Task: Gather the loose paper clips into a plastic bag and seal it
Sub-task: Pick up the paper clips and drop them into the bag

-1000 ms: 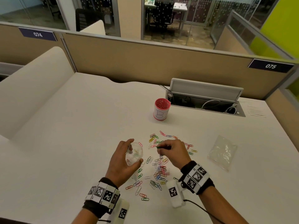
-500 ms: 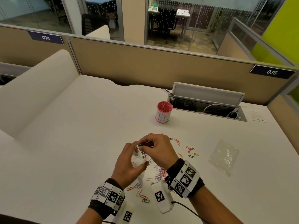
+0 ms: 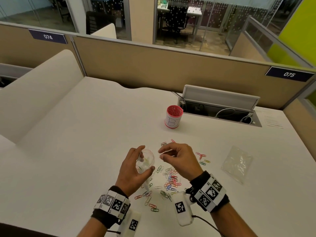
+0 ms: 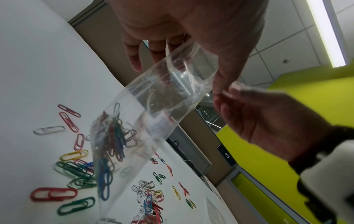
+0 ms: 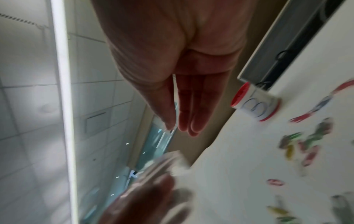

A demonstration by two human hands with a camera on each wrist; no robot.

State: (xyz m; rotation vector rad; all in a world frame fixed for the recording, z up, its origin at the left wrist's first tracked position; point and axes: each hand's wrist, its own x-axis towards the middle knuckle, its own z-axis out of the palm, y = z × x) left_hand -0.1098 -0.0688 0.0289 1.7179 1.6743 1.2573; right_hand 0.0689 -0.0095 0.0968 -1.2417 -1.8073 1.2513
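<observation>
Paper clips [image 3: 171, 181] — dozens loose; 2 bags, 1 bag [image 3: 145, 162] in left hand [image 3: 135, 170] grip — right hand [image 3: 177, 159] loosely apart.

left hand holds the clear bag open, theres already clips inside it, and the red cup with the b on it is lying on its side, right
Not quite: the red cup stands upright, as the head view shows. The rest holds: the left hand holds the clear bag open, with clips already inside.
</observation>
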